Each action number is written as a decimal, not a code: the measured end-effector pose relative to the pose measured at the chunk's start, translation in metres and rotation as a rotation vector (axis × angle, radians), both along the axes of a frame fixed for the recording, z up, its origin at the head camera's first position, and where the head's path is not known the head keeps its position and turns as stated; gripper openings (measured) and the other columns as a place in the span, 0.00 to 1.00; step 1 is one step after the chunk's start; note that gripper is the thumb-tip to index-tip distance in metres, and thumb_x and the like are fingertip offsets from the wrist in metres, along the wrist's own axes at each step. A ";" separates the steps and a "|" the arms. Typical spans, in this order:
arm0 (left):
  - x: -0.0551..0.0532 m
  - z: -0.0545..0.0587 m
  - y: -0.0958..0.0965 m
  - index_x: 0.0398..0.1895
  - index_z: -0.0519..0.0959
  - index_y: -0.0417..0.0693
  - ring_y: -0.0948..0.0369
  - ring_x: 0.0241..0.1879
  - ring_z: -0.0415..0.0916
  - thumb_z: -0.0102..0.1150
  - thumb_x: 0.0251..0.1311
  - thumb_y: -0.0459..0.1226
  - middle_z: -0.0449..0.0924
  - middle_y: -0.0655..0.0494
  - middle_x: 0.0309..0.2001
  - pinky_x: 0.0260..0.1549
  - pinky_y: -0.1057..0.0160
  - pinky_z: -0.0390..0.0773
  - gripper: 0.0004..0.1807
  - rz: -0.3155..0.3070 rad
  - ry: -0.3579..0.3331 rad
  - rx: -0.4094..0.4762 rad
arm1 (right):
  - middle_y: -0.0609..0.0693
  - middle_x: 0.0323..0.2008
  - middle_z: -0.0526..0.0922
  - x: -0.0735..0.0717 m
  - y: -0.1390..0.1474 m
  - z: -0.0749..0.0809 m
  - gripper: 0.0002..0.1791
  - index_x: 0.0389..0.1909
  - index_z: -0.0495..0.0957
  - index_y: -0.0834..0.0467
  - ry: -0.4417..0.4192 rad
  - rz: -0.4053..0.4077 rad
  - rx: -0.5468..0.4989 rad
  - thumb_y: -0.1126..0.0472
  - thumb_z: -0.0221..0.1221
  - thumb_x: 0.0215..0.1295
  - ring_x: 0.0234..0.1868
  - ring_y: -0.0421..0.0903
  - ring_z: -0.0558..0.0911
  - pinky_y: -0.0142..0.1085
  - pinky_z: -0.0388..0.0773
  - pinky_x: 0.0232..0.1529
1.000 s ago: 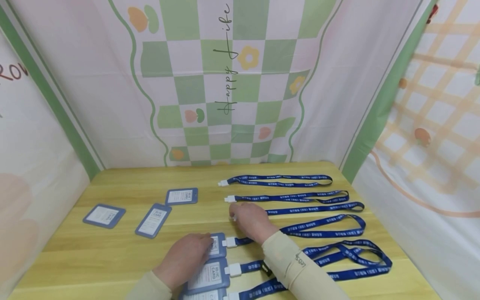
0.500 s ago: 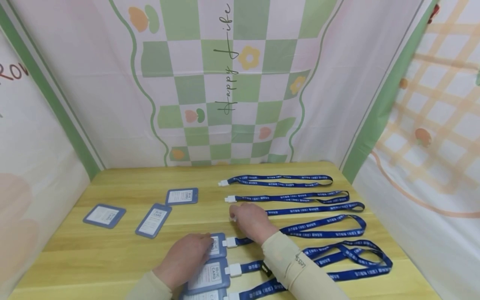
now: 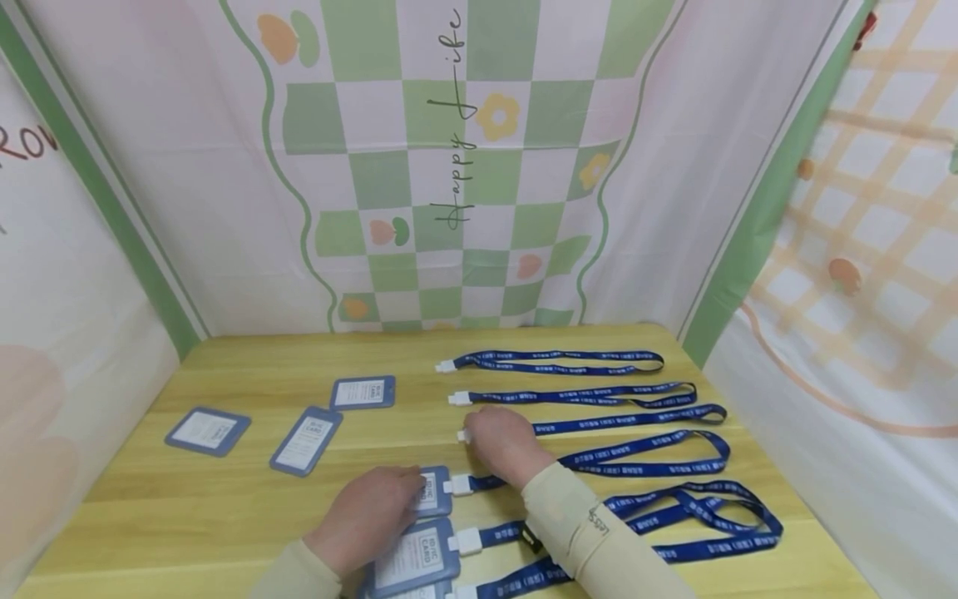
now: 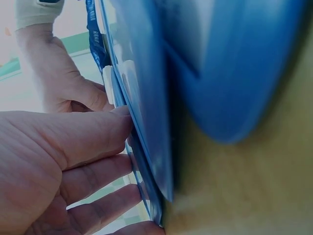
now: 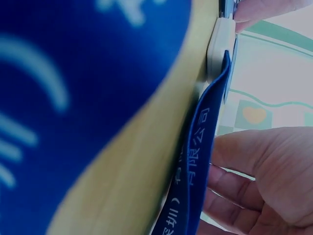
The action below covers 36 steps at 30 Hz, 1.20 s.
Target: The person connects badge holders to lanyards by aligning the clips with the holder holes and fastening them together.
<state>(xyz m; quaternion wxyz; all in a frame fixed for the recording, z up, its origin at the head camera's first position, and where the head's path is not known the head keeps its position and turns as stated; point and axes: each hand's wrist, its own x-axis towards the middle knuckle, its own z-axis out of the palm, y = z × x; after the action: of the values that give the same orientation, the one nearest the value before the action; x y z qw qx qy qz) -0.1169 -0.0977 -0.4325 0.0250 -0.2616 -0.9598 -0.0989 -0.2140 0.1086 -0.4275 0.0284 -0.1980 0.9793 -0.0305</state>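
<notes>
In the head view, my left hand [image 3: 372, 513] rests its fingertips on a blue-framed ID card holder [image 3: 436, 491] clipped to a blue lanyard. The left wrist view has the thumb and fairly straight fingers against that holder [image 4: 142, 166]. My right hand [image 3: 505, 441] is curled over the clip end of another blue lanyard [image 3: 606, 420], seeming to pinch it; its white clip [image 3: 463, 435] pokes out beside the fingertips. In the right wrist view, a strap [image 5: 195, 161] of a lanyard hides the fingertips of the right hand [image 5: 264, 171].
Several loose card holders lie on the left: one near the back [image 3: 362, 392], one tilted [image 3: 306, 441], one farthest left [image 3: 208, 430]. Two lanyards without cards [image 3: 561, 360] lie behind my right hand. More clipped holders [image 3: 416, 556] overlap near the front of the wooden table [image 3: 187, 532].
My right fingertips have shifted slightly to the right, so more of the white clip shows. The left hand has barely moved, and the loose holders lie as before.
</notes>
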 end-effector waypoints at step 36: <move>-0.002 0.005 -0.007 0.51 0.85 0.49 0.51 0.42 0.87 0.72 0.61 0.41 0.88 0.49 0.49 0.43 0.50 0.89 0.16 0.059 0.046 -0.019 | 0.47 0.30 0.82 0.005 -0.013 0.001 0.04 0.39 0.86 0.52 0.021 0.063 -0.015 0.58 0.64 0.71 0.29 0.43 0.77 0.37 0.82 0.33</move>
<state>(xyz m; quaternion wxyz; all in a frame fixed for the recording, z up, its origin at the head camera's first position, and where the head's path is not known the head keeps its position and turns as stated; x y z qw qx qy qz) -0.1192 -0.1049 -0.4279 0.0474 -0.2354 -0.9672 -0.0830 -0.2087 0.0955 -0.4264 0.0174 -0.2293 0.9726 -0.0348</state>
